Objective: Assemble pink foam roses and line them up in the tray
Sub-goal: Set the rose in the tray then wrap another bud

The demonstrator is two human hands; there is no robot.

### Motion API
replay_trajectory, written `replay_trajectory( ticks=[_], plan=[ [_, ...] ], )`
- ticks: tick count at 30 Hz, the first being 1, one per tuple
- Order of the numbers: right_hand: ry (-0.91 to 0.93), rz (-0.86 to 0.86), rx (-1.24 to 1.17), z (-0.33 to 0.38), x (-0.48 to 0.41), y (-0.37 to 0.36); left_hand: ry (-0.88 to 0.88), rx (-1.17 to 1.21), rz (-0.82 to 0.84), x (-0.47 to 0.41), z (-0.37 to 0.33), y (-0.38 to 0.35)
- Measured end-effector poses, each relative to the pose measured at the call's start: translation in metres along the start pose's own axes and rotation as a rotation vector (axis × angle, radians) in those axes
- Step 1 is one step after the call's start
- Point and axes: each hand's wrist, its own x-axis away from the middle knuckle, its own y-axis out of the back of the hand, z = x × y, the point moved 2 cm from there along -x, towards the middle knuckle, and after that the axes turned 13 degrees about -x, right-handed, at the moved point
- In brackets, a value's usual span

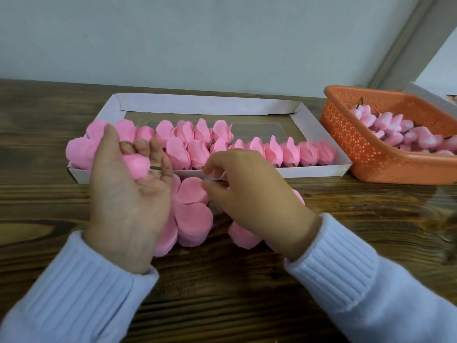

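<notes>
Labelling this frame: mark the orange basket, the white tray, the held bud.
orange basket [346, 142]: head view, perforated near wall.
white tray [210, 104]: head view, far wall.
held bud [136, 167]: head view, foam body.

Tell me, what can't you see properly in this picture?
Head view:
- Right hand: fingertips blurred; unclear whether it pinches a petal.
- Roses in the tray: some hidden behind the left hand.
- Petal stacks: partly hidden under both hands.
- Orange basket: cut off by the right edge.
</notes>
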Motion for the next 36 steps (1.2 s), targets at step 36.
replay_trajectory(
  ticks=[36],
  plan=[
    [0.061, -0.025, 0.193, 0.002, -0.007, -0.026, -0.001, -0.059, 0.003, -0.001, 0.010, 0.000]
  ],
)
